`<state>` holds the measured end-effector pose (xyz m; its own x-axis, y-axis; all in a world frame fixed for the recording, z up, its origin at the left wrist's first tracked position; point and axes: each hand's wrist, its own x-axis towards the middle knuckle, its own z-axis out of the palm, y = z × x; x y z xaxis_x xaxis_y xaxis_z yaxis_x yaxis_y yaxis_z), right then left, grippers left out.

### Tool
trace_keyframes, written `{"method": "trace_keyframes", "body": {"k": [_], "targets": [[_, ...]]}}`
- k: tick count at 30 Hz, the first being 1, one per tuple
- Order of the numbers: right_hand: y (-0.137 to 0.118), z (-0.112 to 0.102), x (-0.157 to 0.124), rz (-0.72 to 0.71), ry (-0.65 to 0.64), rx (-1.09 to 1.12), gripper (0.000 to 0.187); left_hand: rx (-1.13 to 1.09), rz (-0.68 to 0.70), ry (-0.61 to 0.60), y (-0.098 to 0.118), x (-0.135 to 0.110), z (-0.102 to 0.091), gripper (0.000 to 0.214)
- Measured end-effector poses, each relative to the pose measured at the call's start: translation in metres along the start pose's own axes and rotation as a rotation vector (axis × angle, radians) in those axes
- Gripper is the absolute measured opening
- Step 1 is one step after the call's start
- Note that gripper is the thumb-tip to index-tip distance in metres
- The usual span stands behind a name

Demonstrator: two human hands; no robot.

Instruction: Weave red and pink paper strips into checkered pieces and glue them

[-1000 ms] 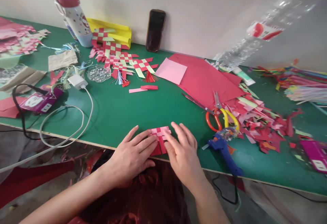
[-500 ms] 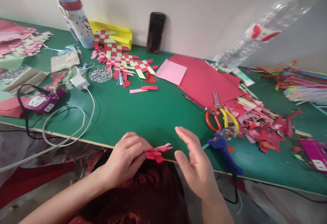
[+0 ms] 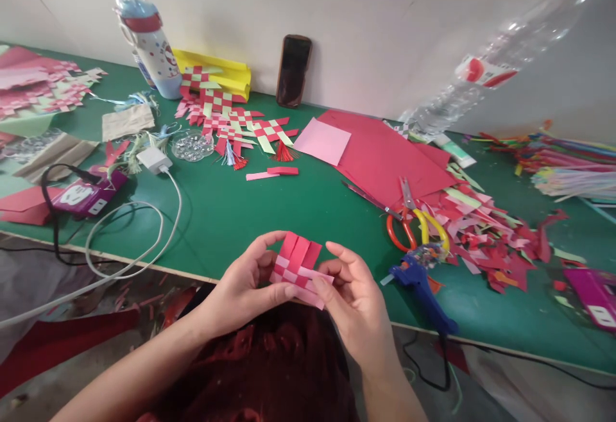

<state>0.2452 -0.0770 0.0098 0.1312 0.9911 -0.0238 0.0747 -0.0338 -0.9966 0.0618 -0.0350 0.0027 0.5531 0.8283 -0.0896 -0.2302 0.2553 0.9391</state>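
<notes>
Between my two hands is a small woven paper piece (image 3: 299, 256) in red and pink, its checkered part facing up and its red strips pointing away from me. My left hand (image 3: 253, 281) grips its left side, thumb on top at the near edge. On the other side, my right hand (image 3: 349, 290) pinches the pink strip ends with its thumb, the forefinger raised behind. The piece is held above the near edge of the green table (image 3: 231, 217). Beyond it lie two short paper strips (image 3: 276, 173), one pink and one red.
Scissors with orange and yellow handles (image 3: 418, 223), a blue glue gun (image 3: 426, 290) and paper scraps (image 3: 500, 236) lie to the right. Red sheets (image 3: 385, 152) sit behind. Finished woven pieces (image 3: 226, 111), a phone (image 3: 293, 70), a cup (image 3: 151, 47) and a white cable (image 3: 158, 217) are farther off.
The woven piece has been turned so its checkered face shows upward. My right hand has come in from the right, from open and apart to pinching the piece's strips.
</notes>
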Motion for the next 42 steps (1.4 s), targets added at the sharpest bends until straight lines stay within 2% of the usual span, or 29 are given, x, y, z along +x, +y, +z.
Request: {"method": "trace_keyframes", "body": {"k": [4,7,10,12,16,19,21,24,26,29,34,42], "targets": [[0.002,0.007,-0.004,0.018,0.020,0.045,0.040,0.021,-0.006,0.083,-0.003,0.000,0.001,0.070],[0.005,0.006,-0.007,0.020,-0.003,-0.006,0.036,0.170,0.010,0.138,0.000,0.002,-0.004,0.068],[0.010,-0.002,-0.007,-0.066,0.025,-0.228,0.031,0.502,0.022,0.173,0.004,0.003,-0.013,0.066],[0.014,-0.007,-0.006,-0.144,0.056,-0.391,0.025,0.764,0.042,0.151,0.007,0.004,-0.020,0.064],[0.018,-0.011,-0.003,-0.291,0.064,-0.606,0.018,1.291,0.244,0.129,0.010,0.006,-0.029,0.050],[0.019,-0.010,-0.002,-0.347,0.055,-0.685,0.017,1.503,0.347,0.182,0.012,0.004,-0.033,0.037],[0.020,-0.009,-0.001,-0.373,0.049,-0.726,0.017,1.503,0.423,0.172,0.010,0.000,-0.035,0.029],[0.020,-0.007,0.001,-0.452,0.045,-0.803,0.019,1.452,0.559,0.052,0.005,-0.006,-0.038,0.025],[0.020,-0.005,0.004,-0.507,0.049,-0.853,0.022,1.446,0.597,-0.013,0.000,-0.009,-0.040,0.027],[0.019,-0.002,0.011,-0.534,0.038,-0.909,0.027,1.447,0.590,-0.048,-0.003,-0.012,-0.044,0.028],[0.018,-0.001,0.018,-0.522,-0.009,-0.929,0.028,1.426,0.633,-0.013,0.004,-0.015,-0.048,0.023],[0.019,-0.002,0.002,-0.544,-0.086,-0.930,0.020,1.479,0.609,-0.111,0.001,-0.016,-0.049,0.027]]}}
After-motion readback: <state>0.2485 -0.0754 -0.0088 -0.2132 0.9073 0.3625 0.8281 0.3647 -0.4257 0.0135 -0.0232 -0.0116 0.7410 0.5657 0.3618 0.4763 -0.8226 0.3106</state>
